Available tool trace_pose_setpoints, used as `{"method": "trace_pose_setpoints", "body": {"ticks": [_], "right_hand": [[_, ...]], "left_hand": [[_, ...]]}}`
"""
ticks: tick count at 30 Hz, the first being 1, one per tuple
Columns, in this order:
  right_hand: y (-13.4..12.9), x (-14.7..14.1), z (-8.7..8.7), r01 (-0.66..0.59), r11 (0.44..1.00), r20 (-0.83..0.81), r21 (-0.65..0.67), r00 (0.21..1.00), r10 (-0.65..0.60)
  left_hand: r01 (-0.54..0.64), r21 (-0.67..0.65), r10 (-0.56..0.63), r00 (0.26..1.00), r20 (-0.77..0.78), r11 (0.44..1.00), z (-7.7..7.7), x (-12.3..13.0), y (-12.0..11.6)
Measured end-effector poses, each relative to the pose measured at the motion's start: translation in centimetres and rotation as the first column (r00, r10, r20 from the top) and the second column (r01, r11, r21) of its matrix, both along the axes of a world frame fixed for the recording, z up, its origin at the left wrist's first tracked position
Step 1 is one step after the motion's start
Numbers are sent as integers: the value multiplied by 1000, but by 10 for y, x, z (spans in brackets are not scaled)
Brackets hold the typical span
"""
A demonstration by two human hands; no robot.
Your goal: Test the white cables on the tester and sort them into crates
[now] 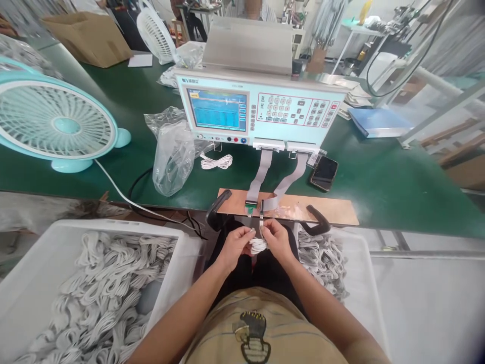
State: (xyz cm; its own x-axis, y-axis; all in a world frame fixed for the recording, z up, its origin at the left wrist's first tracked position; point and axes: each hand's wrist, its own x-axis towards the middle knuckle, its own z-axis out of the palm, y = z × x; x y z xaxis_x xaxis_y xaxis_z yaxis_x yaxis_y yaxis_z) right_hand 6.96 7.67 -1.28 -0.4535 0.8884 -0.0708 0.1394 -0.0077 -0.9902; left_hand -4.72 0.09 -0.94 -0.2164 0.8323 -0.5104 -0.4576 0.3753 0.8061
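Where the hands meet: I have the left hand (235, 246) pinching one end of the white cable coil (258, 246), the right hand (279, 242) gripping it on the other side; the coil hangs between them, just off the desk (386, 187) edge.
Joined so far: straight up at 12 o'clock, a white lead from the right hand's fingers reaches the black connector (261, 206) on the right ribbon cable (286, 178); I judge it plugged in, but cannot tell whether fully.
Left to join: the end in the left hand looks free, near the green connector (250, 208) just before 12 o'clock.
Left bin (125, 225): between 8 and 9 o'clock, heaped with looped cable bundles.
Right bin (374, 293): between 3 and 4 o'clock, more bundles, partly behind my right forearm.
Spare coil (215, 161): 11 o'clock, on the desk.
Plastic bag (172, 164): beyond that coil, towards 10 o'clock; contents unclear to me.
Tester (295, 134): 12 o'clock, screen lit, figures unreadable.
Cardboard box (89, 40): farthest, between 10 and 11 o'clock, inside hidden.
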Motion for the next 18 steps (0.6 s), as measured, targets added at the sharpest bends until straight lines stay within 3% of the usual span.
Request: {"method": "trace_pose_setpoints", "body": {"ticks": [7, 14, 18], "right_hand": [[2, -4, 0, 31, 996, -87, -89, 995, -38], [-1, -9, 9, 57, 956, -165, -289, 980, -108], [-1, -13, 8, 66, 923, -232, -379, 959, -164]], "left_hand": [[-44, 30, 44, 999, -4, 999, -3, 0, 1], [271, 131, -235, 943, -237, 954, 2, -22, 4], [217, 217, -141, 937, -319, 952, 5, -26, 9]]}}
